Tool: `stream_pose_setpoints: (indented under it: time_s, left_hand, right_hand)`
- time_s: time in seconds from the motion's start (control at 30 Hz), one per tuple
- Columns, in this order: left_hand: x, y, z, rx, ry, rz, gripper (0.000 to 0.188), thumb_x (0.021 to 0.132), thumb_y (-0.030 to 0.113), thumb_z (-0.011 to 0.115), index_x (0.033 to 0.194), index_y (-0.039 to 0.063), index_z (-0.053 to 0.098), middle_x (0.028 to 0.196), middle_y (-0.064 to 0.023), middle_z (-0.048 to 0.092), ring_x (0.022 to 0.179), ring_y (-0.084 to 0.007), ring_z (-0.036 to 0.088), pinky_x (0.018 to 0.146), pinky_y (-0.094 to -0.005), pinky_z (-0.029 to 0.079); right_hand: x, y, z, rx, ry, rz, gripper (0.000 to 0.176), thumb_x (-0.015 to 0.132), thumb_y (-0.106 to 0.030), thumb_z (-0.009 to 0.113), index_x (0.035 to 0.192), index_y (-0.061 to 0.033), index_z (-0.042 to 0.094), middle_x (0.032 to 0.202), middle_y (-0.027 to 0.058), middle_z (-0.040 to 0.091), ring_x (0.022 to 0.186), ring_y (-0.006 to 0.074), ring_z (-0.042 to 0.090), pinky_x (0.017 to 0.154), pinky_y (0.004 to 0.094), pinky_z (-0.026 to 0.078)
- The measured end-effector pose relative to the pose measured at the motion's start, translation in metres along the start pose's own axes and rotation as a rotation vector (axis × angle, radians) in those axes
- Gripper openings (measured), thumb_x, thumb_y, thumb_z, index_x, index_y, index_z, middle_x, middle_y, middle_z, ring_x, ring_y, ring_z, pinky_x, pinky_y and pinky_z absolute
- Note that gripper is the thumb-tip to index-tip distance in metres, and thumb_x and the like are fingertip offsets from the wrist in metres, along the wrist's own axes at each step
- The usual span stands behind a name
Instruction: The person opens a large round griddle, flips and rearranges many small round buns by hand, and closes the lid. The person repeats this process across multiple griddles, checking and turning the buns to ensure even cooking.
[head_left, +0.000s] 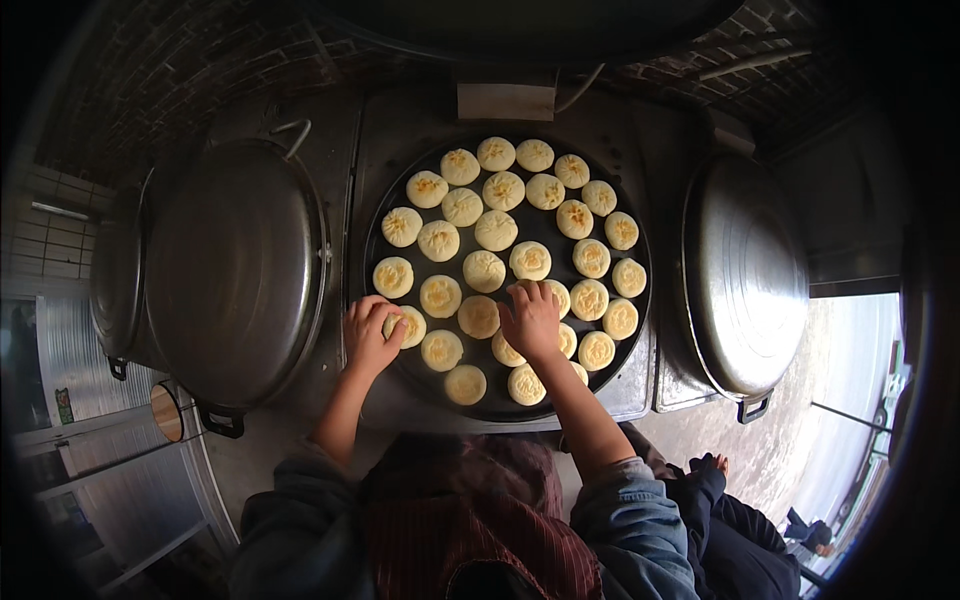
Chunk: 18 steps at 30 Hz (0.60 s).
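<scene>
A round black pan (517, 416) lies before me, holding many round filled buns, some pleated and others flatter with browned tops. At the pan's left rim, my left hand (369, 334) has its fingers and thumb on the edge of a browned bun (411, 328). Near the middle, my right hand (534, 319) reaches over the pan with curled fingers and the thumb set apart. It partly covers a bun (559, 297) to its right, and another bun (530, 260) lies just past its fingertips. The back of the hand hides whatever is under the palm.
Large metal lids (232, 270) stand left of the pan, and another lid (746, 277) is on the right. Above the far side hangs a dark round shape (525, 30). A person in dark clothes (727, 532) is close by my right side.
</scene>
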<state>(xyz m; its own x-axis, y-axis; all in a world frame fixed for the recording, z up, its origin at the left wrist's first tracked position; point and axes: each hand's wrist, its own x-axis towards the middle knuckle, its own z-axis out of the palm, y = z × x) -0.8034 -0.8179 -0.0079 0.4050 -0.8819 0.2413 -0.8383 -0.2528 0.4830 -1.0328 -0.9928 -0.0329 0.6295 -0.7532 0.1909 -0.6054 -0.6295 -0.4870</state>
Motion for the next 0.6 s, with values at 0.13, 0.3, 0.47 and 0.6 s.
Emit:
stream_pose_setpoints:
  time_s: [0.13, 0.3, 0.47, 0.6]
  left_hand:
    - [-0.008, 0.000, -0.002, 0.031, 0.006, -0.002, 0.019, 0.078, 0.021, 0.075, 0.093, 0.014, 0.067, 0.106, -0.0022, 0.059, 0.096, -0.0275, 0.057, 0.084, -0.0424, 0.044]
    - [0.022, -0.005, 0.003, 0.046, -0.080, 0.030, 0.032, 0.080, 0.022, 0.074, 0.108, 0.011, 0.065, 0.118, -0.0045, 0.060, 0.109, -0.0287, 0.055, 0.095, -0.0429, 0.042]
    - [0.085, -0.005, 0.034, 0.204, -0.164, 0.088, 0.062, 0.081, 0.029, 0.073, 0.134, 0.006, 0.052, 0.134, -0.0081, 0.054, 0.123, -0.0280, 0.048, 0.103, -0.0448, 0.037]
    - [0.130, -0.008, 0.059, 0.258, -0.252, 0.140, 0.061, 0.076, 0.023, 0.074, 0.130, 0.004, 0.053, 0.128, -0.0088, 0.056, 0.122, -0.0278, 0.048, 0.106, -0.0449, 0.035]
  right_hand:
    - [0.043, -0.014, 0.022, -0.139, -0.111, -0.032, 0.064, 0.074, -0.040, 0.078, 0.123, -0.0041, 0.057, 0.117, 0.0102, 0.062, 0.115, 0.0313, 0.051, 0.094, 0.0434, 0.040]
    - [0.063, -0.024, 0.036, -0.274, -0.338, 0.059, 0.077, 0.072, -0.043, 0.080, 0.130, -0.0037, 0.050, 0.115, 0.0129, 0.062, 0.118, 0.0334, 0.047, 0.097, 0.0468, 0.034]
    - [0.036, -0.026, 0.018, -0.136, 0.173, -0.433, 0.045, 0.076, -0.025, 0.077, 0.113, -0.0089, 0.057, 0.103, 0.0092, 0.057, 0.099, 0.0302, 0.053, 0.092, 0.0451, 0.037]
    - [0.018, -0.002, -0.010, -0.036, 0.228, -0.200, 0.032, 0.074, -0.019, 0.078, 0.100, -0.0114, 0.060, 0.098, 0.0067, 0.059, 0.096, 0.0308, 0.055, 0.089, 0.0460, 0.038]
